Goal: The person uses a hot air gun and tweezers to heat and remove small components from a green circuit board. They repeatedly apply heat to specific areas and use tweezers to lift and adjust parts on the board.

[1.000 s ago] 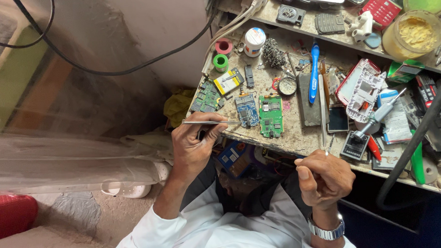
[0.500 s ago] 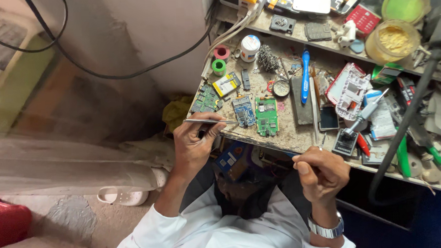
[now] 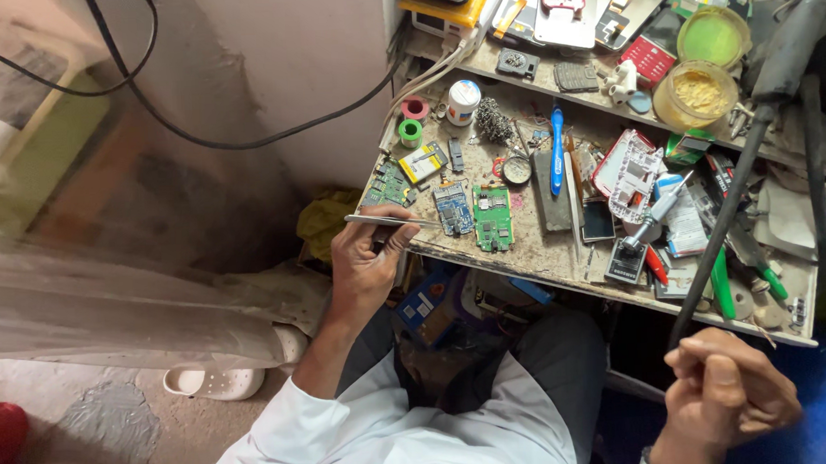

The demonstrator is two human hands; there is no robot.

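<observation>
My left hand (image 3: 366, 265) pinches a pair of thin metal tweezers (image 3: 391, 221), held flat at the near left edge of the cluttered workbench (image 3: 535, 259). The tweezer tips point right toward a blue circuit board (image 3: 453, 208) and a green circuit board (image 3: 493, 217) lying side by side. Low at the right, off the bench, my right hand (image 3: 727, 396) is curled into a fist; nothing shows in it. It sits just below the lower end of a dark slanted rod (image 3: 723, 205).
On the bench lie a blue toothbrush (image 3: 556, 149), a white phone frame (image 3: 628, 169), tape rolls (image 3: 411, 130), a white jar (image 3: 463, 100), a tub of yellow paste (image 3: 699, 94), and green-handled tools (image 3: 722, 288). A black cable (image 3: 242, 142) hangs on the wall. A white slipper (image 3: 211, 382) is on the floor.
My right hand has drawn away from the bench's front edge, down and to the right. The left hand still holds the tweezers in the same spot.
</observation>
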